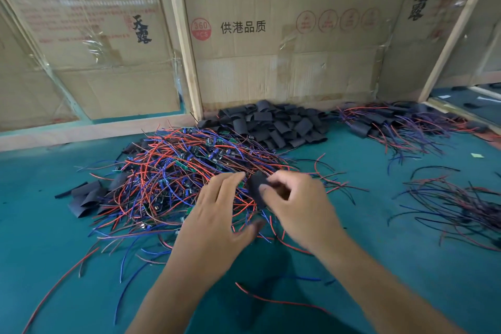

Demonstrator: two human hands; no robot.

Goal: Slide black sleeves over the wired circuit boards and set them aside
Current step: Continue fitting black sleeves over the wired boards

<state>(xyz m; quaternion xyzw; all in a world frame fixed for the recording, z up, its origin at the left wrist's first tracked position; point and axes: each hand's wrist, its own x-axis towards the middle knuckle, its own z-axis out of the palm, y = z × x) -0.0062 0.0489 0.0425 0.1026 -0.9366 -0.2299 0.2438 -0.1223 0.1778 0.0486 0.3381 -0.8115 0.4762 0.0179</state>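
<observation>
The right hand (295,206) has its fingers curled in, pinching a black sleeve (256,187) between thumb and fingertips; the sleeve stands out from the hand toward the left, just above the near side of the wire heap. The left hand (217,217) is spread with its fingers nearly straight and the thumb stretched out to the right; it holds nothing, the fingertips reaching over the tangle and ending just beside the held sleeve. Whether they touch the sleeve cannot be told through the motion blur.

Under and beyond both hands lies the pile of wired circuit boards (179,171), small green boards buried among red and blue wires, in the middle of the green desk (46,239), with stray wires trailing toward the near edge. A few flat black sleeves (86,198) lie at the left side of this pile. Behind it, against the far edge, is a heap of loose sleeves (279,123). To the right of that heap, along the far edge, sit finished pieces (393,122), sleeves with wires coming out. Near the right edge lies another bundle of wires (455,206), dark and blurred. Printed cardboard panels (271,35) in wooden frames stand along the far edge of the desk.
</observation>
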